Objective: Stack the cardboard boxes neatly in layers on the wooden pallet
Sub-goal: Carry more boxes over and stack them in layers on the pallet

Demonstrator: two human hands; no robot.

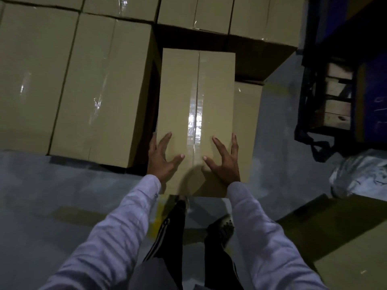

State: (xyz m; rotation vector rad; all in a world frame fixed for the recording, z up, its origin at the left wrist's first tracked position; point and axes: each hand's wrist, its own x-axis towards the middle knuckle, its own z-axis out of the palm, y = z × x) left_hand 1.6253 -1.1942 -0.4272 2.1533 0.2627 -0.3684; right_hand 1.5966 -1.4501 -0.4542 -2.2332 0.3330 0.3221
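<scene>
Stacked boxes [100,84] cut off top and left, shoe [222,229] blurred

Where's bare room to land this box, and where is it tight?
Bare floor lies before the left stack, and a strip runs between the low box and dark rack. Tight: the dark slot between left stack and the held box.
</scene>
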